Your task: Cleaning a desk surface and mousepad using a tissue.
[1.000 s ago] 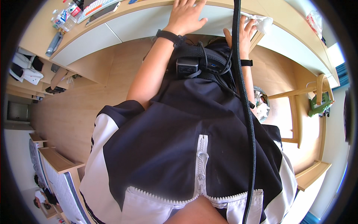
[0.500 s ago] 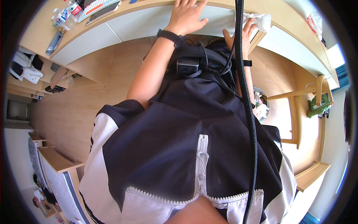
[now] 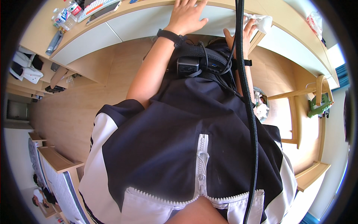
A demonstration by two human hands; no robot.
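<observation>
My left hand [image 3: 187,18] rests at the desk's front edge, its fingers spread and its thumb apart, with nothing in it. To the right, my right hand [image 3: 244,37] has its fingers against a crumpled white tissue [image 3: 264,24] at the desk edge, above the gap beside a white drawer front. The tissue bunches around the fingertips, which partly cover it. A black braided cable [image 3: 244,74] hangs down across the view and hides part of the right hand and forearm. Black bands circle both wrists.
On the desk [image 3: 39,35] at the left are plastic bottles [image 3: 69,20], a phone [image 3: 103,13], a keyboard [image 3: 97,8] and a grey folded item [image 3: 54,43]. A waste bin [image 3: 261,106] stands right of my body, near a wooden chair [image 3: 294,119]. A black device [image 3: 187,66] sits at my waist.
The tissue and the fingertips of my right hand have shifted very slightly to the right. My left hand stays where it was.
</observation>
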